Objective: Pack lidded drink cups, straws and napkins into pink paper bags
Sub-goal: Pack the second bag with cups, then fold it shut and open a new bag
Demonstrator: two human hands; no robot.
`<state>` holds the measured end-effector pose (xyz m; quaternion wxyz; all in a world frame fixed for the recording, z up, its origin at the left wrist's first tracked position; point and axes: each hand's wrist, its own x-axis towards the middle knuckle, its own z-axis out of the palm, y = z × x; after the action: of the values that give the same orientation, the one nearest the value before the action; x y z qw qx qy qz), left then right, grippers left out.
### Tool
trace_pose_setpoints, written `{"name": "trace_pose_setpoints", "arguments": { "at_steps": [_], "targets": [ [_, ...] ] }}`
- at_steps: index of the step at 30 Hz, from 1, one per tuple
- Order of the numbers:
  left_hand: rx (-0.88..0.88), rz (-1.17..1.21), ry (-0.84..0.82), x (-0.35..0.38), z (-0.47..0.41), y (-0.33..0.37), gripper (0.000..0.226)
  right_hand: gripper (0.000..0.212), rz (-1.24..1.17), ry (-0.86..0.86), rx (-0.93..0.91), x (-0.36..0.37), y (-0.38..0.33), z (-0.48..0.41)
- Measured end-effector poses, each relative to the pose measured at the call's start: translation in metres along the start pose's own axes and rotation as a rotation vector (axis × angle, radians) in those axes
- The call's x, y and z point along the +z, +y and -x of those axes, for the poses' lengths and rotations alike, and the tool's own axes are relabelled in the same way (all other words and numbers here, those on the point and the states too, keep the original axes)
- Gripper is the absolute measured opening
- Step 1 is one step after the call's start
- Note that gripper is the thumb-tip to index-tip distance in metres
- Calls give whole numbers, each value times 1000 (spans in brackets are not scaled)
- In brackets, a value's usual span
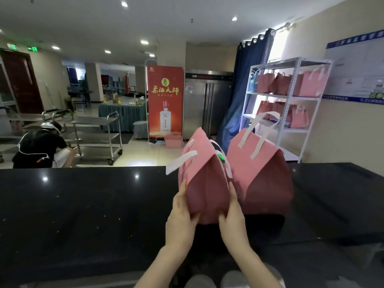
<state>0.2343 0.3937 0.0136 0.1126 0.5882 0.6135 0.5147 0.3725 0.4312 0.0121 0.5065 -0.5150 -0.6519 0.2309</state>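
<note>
Two hands, one bag: my left hand (180, 215) and right hand (232, 215) clasp the near pink bag (205, 190) by its sides on the counter (83, 204), touching the far-right bag (261, 179). Squeezing harder might topple any cup inside.

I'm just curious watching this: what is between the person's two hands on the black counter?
The nearer pink paper bag stands there; the left hand and right hand grip its lower sides. The head view shows it.
</note>
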Motion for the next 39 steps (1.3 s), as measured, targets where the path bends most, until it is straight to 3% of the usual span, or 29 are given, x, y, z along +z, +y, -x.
{"name": "trace_pose_setpoints", "arguments": {
  "at_steps": [11,17,21,24,30,39],
  "targets": [
    [21,-48,-3,6,-17,-14,106,79,72,24,24,4,1,-8],
    [-70,-85,52,-31,39,-11,75,60,35,-9,-17,-22,-21,45],
    [-107,-100,95,-69,95,-7,44,39,10,-126,-119,-24,-47,90],
    [-161,-137,155,-107,146,-11,34,32,-30,-272,-162,-7,-68,133],
    [-318,-251,307,-198,237,-28,29,27,-74,-571,-240,47,-112,219],
    [-431,-359,614,-357,324,-59,32,28,-91,-850,-413,161,-203,322]
  ]
}}
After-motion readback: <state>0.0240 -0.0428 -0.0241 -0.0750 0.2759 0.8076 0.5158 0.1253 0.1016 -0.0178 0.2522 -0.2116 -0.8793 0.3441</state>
